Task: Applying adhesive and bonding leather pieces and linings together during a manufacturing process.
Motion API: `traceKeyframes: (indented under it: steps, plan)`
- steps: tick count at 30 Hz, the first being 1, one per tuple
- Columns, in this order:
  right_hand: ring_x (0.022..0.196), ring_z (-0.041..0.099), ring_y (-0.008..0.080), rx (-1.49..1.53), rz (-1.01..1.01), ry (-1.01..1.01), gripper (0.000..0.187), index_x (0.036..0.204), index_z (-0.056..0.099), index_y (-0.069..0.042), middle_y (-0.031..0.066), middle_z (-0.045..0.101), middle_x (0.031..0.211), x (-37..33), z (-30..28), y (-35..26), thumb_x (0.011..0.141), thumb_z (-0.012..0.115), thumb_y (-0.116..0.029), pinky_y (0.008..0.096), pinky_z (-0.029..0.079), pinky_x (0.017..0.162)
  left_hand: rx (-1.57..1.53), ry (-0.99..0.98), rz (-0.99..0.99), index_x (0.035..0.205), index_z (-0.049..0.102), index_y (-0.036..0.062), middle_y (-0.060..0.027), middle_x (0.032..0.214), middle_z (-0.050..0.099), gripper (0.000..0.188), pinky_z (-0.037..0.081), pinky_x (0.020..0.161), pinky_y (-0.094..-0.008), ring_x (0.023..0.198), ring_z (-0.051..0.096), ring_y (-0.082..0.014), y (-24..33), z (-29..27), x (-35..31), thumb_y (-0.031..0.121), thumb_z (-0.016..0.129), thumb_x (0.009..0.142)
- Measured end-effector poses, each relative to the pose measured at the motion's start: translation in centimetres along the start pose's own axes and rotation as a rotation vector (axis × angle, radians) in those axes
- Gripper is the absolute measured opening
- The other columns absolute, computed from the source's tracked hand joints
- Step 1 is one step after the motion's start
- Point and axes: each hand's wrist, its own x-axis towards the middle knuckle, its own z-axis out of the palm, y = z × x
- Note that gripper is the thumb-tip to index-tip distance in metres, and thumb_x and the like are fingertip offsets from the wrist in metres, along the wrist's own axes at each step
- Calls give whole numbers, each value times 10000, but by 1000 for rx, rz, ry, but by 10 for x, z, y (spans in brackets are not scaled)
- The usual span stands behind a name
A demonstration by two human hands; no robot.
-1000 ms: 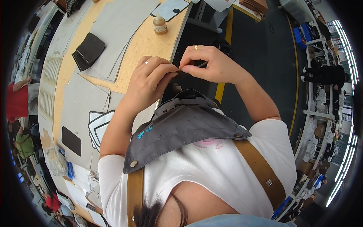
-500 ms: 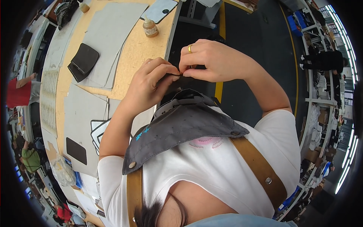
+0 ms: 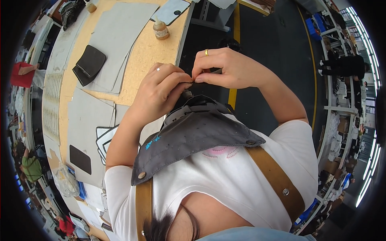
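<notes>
My left hand point(image 3: 161, 86) and my right hand point(image 3: 221, 68) meet fingertip to fingertip in front of my dark grey apron point(image 3: 193, 136), near the table's right edge. Both are closed in a pinch. Whatever lies between the fingertips is too small and too hidden to name; only a dark speck shows there. A yellow ring point(image 3: 206, 52) sits on a right-hand finger. On the table, left of my left hand, lie black flat pieces point(image 3: 90, 64), partly overlapping, on large grey sheets point(image 3: 114, 36).
Brownish squeeze bottle point(image 3: 161, 30) stands near the table's right edge, beside a pale panel point(image 3: 171, 10). A black rectangle point(image 3: 80, 159) and black-bordered frames point(image 3: 105, 138) lie nearer. Loaded shelves point(image 3: 335, 108) line the right; a person in black point(image 3: 343, 66) is there. Another in red point(image 3: 22, 75) is left.
Both hands stay together in a pinch; the right hand has dipped slightly and turned a little. At the far left, the person in red has shifted upward in the picture.
</notes>
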Motion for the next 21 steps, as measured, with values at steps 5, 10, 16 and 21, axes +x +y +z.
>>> traceKeyframes:
  steps: [5, 10, 16, 21]
  plan:
    - [708, 555, 273, -153, -161, 33, 81, 797, 598, -50, 80, 570, 776, 6, 12, 8, 773, 581, -124, 362, 437, 637, 11, 8, 8, 841, 587, 26, -84, 775, 555, 185, 429, 629, -328, 716, 538, -256, -2, -1, -4, -36, 662, 684]
    - [684, 592, 263, -301, -186, -15, 104, 737, 583, -64, 81, 578, 725, 7, 11, -2, 746, 542, -160, 364, 470, 602, 50, -33, -17, 837, 582, -2, -102, 798, 565, 163, 441, 608, -306, 718, 552, -243, 6, 0, -4, -84, 629, 704]
    - [722, 597, 288, -389, 21, -254, 164, 801, 592, -47, 118, 578, 727, 19, 14, -3, 729, 545, -186, 390, 470, 624, 18, -69, -41, 847, 585, 20, -91, 817, 566, 183, 430, 634, -322, 741, 533, -252, -1, 5, -9, -77, 626, 697]
    - [767, 597, 296, -332, 50, -306, 181, 832, 580, -34, 132, 597, 810, 23, 15, -10, 723, 545, -175, 399, 470, 651, 30, -45, -69, 853, 588, 29, -88, 829, 572, 191, 423, 658, -341, 752, 519, -265, 2, 6, -19, -69, 622, 692]
